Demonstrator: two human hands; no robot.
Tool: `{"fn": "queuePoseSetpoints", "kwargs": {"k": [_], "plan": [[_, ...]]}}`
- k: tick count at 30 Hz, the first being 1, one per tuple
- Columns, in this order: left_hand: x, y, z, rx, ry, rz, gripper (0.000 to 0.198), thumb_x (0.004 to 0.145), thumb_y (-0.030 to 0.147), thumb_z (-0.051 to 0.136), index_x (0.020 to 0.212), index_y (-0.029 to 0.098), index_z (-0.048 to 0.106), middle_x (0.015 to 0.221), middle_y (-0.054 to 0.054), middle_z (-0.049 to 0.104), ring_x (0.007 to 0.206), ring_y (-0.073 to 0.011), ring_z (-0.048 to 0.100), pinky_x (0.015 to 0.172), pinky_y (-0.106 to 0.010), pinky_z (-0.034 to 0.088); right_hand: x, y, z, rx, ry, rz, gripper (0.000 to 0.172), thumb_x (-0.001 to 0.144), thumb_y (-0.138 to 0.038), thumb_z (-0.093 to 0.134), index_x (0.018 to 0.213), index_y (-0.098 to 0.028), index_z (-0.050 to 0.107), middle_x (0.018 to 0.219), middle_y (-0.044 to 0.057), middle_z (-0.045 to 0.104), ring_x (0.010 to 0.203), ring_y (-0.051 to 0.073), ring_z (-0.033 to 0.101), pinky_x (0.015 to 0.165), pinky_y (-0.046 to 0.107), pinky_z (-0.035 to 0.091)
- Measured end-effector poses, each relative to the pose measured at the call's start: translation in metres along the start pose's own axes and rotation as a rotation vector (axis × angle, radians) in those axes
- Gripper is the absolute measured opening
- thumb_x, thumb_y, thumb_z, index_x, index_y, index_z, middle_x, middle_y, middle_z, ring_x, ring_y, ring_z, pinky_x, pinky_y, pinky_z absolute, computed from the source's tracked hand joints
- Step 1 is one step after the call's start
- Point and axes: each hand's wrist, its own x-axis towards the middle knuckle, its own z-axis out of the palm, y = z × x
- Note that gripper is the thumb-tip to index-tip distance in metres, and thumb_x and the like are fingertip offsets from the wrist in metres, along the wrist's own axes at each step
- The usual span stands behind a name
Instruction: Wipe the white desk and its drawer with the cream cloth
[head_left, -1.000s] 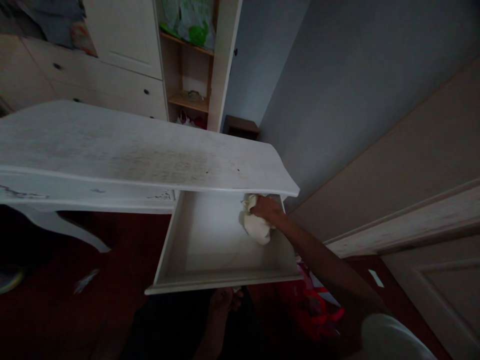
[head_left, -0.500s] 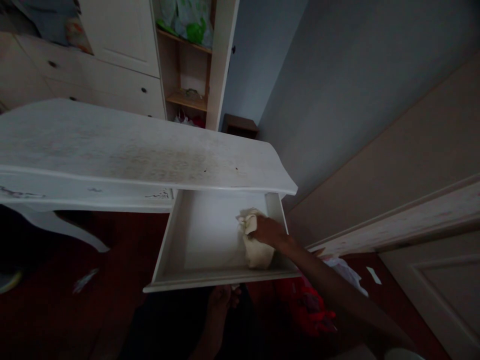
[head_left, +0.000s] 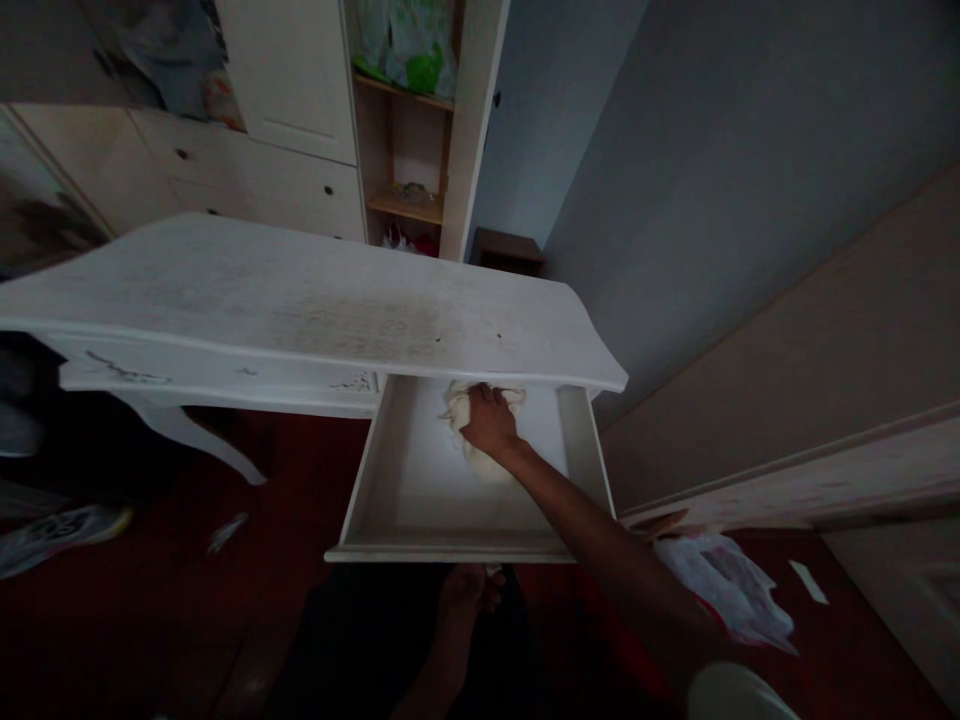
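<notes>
A white drawer [head_left: 457,552] is pulled out from a white table [head_left: 337,270]. Inside it, toward the back, my right hand [head_left: 491,425] presses a crumpled cream cloth [head_left: 487,465] against the drawer bottom, its fingers closed over the fabric. Part of the cloth spreads out on both sides of the hand. Below the drawer front is my left hand [head_left: 466,590], its fingers curled beside a small pale bit that I cannot make out. The drawer front partly hides those fingers.
Dark smudges mark the tabletop. A cabinet [head_left: 300,90] with open shelves stands behind, and a grey wall [head_left: 720,180] runs along the right. On the red floor lie a white plastic bag [head_left: 727,585] and, at left, a shoe [head_left: 64,535].
My right hand has moved the cloth from the drawer's front right toward its back and middle. My left hand stays under the drawer front. The whole view has shifted somewhat.
</notes>
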Motion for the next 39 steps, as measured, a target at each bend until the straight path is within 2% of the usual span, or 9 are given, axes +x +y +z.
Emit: {"fn": "queuePoseSetpoints", "kwargs": {"k": [5, 8, 11, 16, 19, 25, 32, 35, 39], "plan": [[0.002, -0.004, -0.002, 0.01, -0.007, 0.023, 0.058, 0.049, 0.066, 0.083, 0.065, 0.013, 0.068, 0.067, -0.01, 0.071, 0.053, -0.0144, 0.057, 0.053, -0.027, 0.041, 0.022, -0.047, 0.006, 0.045, -0.002, 0.008, 0.063, 0.073, -0.028, 0.069, 0.129, -0.008, 0.046, 0.132, 0.025, 0.052, 0.121, 0.036, 0.048, 0.099, 0.05, 0.041], [0.002, -0.004, -0.003, 0.018, -0.01, 0.018, 0.058, 0.049, 0.067, 0.082, 0.067, 0.014, 0.069, 0.067, -0.009, 0.071, 0.054, -0.014, 0.057, 0.053, -0.026, 0.041, 0.027, -0.064, 0.01, 0.055, 0.034, -0.219, 0.06, 0.074, -0.028, 0.067, 0.128, -0.008, 0.048, 0.132, 0.022, 0.053, 0.122, 0.034, 0.048, 0.102, 0.047, 0.04], [0.001, -0.002, -0.003, 0.005, -0.02, 0.002, 0.056, 0.051, 0.065, 0.083, 0.067, 0.014, 0.068, 0.069, -0.009, 0.072, 0.054, -0.0133, 0.058, 0.054, -0.026, 0.041, 0.033, -0.073, 0.012, 0.077, 0.038, -0.406, 0.057, 0.073, -0.028, 0.069, 0.123, -0.008, 0.052, 0.131, 0.02, 0.056, 0.122, 0.032, 0.05, 0.104, 0.043, 0.039], [-0.001, 0.001, -0.001, 0.009, -0.022, -0.02, 0.059, 0.049, 0.067, 0.082, 0.07, 0.013, 0.069, 0.07, -0.01, 0.072, 0.055, -0.0137, 0.057, 0.054, -0.026, 0.04, 0.029, -0.071, 0.006, 0.067, -0.023, -0.487, 0.034, 0.075, -0.024, 0.065, 0.107, -0.012, 0.063, 0.115, 0.016, 0.067, 0.109, 0.029, 0.06, 0.098, 0.04, 0.043], [-0.003, 0.001, -0.001, 0.012, -0.03, -0.008, 0.056, 0.054, 0.066, 0.081, 0.069, 0.014, 0.068, 0.073, -0.01, 0.072, 0.058, -0.0143, 0.058, 0.057, -0.027, 0.042, 0.013, -0.069, 0.0, 0.047, -0.11, -0.553, 0.029, 0.073, -0.024, 0.065, 0.101, -0.016, 0.067, 0.106, 0.012, 0.07, 0.104, 0.028, 0.062, 0.091, 0.037, 0.046], [-0.004, -0.002, -0.002, 0.038, -0.054, 0.051, 0.056, 0.06, 0.067, 0.077, 0.07, 0.014, 0.067, 0.073, -0.009, 0.072, 0.059, -0.014, 0.057, 0.059, -0.027, 0.042, -0.018, -0.077, -0.008, 0.066, -0.385, -0.625, 0.03, 0.071, -0.021, 0.064, 0.1, -0.019, 0.072, 0.097, 0.009, 0.073, 0.099, 0.027, 0.065, 0.082, 0.034, 0.049], [0.001, -0.006, -0.004, 0.016, -0.049, 0.027, 0.059, 0.053, 0.069, 0.08, 0.065, 0.014, 0.062, 0.069, -0.008, 0.071, 0.055, -0.0131, 0.056, 0.055, -0.026, 0.039, -0.036, -0.083, -0.012, 0.101, -0.652, -0.836, 0.045, 0.071, -0.008, 0.057, 0.114, -0.015, 0.069, 0.108, 0.012, 0.073, 0.103, 0.026, 0.066, 0.083, 0.03, 0.049], [0.0, -0.005, -0.003, 0.022, -0.032, 0.02, 0.057, 0.054, 0.067, 0.08, 0.066, 0.014, 0.062, 0.069, -0.008, 0.071, 0.056, -0.0134, 0.057, 0.056, -0.026, 0.04, -0.037, -0.083, -0.013, 0.147, -0.725, -0.856, 0.051, 0.07, -0.003, 0.054, 0.118, -0.015, 0.066, 0.109, 0.01, 0.073, 0.098, 0.022, 0.067, 0.079, 0.026, 0.049], [-0.003, 0.0, -0.001, 0.036, -0.031, 0.007, 0.058, 0.052, 0.067, 0.081, 0.066, 0.015, 0.062, 0.07, -0.008, 0.072, 0.057, -0.0133, 0.058, 0.058, -0.026, 0.041, -0.033, -0.084, -0.013, 0.158, -0.76, -0.874, 0.054, 0.067, -0.001, 0.054, 0.118, -0.015, 0.066, 0.106, 0.008, 0.074, 0.095, 0.02, 0.067, 0.076, 0.024, 0.048]]}}
